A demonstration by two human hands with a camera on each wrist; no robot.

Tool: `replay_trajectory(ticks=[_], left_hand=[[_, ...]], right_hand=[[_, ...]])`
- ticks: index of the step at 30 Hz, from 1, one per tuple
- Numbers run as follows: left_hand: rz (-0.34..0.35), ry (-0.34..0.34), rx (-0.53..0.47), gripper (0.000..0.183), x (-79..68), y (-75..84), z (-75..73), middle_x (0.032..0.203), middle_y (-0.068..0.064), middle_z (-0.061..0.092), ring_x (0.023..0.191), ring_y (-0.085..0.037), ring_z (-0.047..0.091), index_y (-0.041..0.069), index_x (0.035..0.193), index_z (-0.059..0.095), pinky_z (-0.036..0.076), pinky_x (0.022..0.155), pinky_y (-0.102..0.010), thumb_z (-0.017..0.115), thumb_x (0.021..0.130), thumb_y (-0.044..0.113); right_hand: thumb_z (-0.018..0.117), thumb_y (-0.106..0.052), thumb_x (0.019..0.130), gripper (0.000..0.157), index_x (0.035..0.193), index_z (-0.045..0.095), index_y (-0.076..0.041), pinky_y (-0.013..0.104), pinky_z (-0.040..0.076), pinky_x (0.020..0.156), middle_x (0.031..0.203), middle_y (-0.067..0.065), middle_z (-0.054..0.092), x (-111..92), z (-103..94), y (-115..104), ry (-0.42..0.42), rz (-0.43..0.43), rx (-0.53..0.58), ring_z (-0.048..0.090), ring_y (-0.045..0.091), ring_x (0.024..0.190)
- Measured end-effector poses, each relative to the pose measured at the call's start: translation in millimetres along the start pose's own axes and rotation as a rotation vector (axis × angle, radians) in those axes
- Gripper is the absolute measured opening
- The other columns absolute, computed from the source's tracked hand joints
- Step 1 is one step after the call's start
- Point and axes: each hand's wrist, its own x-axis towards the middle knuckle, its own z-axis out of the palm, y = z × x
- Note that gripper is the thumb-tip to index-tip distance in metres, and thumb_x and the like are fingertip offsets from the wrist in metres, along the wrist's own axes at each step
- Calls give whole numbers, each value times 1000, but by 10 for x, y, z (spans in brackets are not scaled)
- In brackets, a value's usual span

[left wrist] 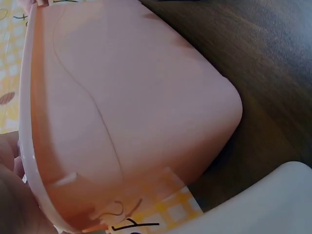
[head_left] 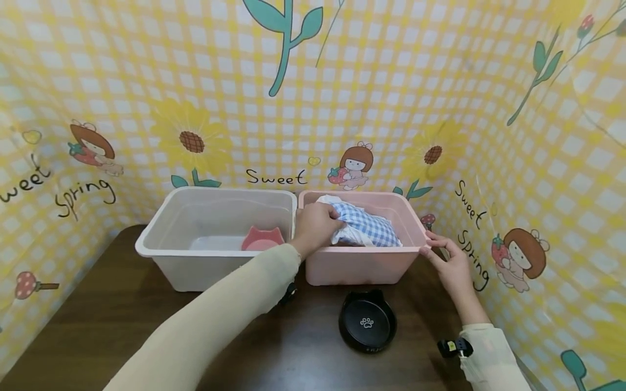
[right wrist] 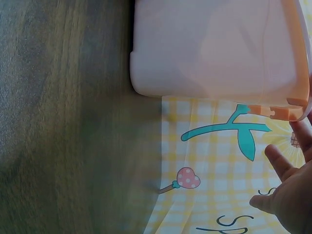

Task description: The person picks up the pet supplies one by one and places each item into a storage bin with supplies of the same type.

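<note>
My left hand (head_left: 317, 225) reaches over the left end of the pink bin (head_left: 354, 267). Its thumb and fingers pinch the near-left part of a blue-and-white checked cloth bundle (head_left: 371, 227) lying inside; some of the fingertips are hidden. At the bin's front right corner, my right hand (head_left: 450, 266) holds the rim between thumb and fingers. The left wrist view shows the bin's side (left wrist: 146, 97) with part of the left hand (left wrist: 19, 195) at the rim. In the right wrist view, the right hand (right wrist: 292, 195) is beside the bin's corner, some fingers spread.
A pale grey bin (head_left: 186, 271) stands left of the pink one, with a pink cat-eared dish (head_left: 264, 239) inside. In front, a black cat-eared bowl (head_left: 368, 323) with a paw print sits on the dark wooden table (head_left: 293, 347). Yellow checked cloth (head_left: 235, 81) hangs behind and at the sides.
</note>
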Motion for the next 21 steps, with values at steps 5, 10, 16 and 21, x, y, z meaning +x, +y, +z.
replay_trajectory(ticks=[5, 10, 16, 21], left_hand=[[24, -77, 79, 27, -42, 1, -19, 100, 7, 77, 102, -17, 66, 19, 101, 81, 40, 102, -51, 81, 86, 41], [-30, -96, 40, 42, -51, -13, -84, 118, 4, 75, 119, -20, 63, 17, 118, 77, 39, 106, -49, 83, 85, 43], [-17, -111, -95, 41, -113, 2, -169, 122, 3, 73, 119, -18, 63, 17, 118, 77, 49, 103, -45, 83, 85, 41], [71, -123, -184, 43, -213, 32, -244, 124, 2, 73, 124, -17, 62, 14, 123, 75, 49, 106, -43, 81, 88, 39]], right_hand=[[76, -13, 93, 30, 114, 68, 6, 52, 33, 118, 142, 18, 61, -34, 9, 4, 2, 8, 2, 55, -3, 126], [76, -15, 94, 32, 115, 67, 7, 52, 32, 119, 142, 18, 61, -22, 17, 13, 4, -3, 14, 56, 0, 129], [76, -14, 94, 31, 115, 67, 8, 53, 31, 120, 142, 19, 60, -8, 22, 49, 7, -12, 14, 54, -5, 126], [77, -13, 93, 30, 115, 69, 4, 49, 33, 120, 143, 16, 61, 57, 35, 224, 20, 8, 15, 53, -8, 124]])
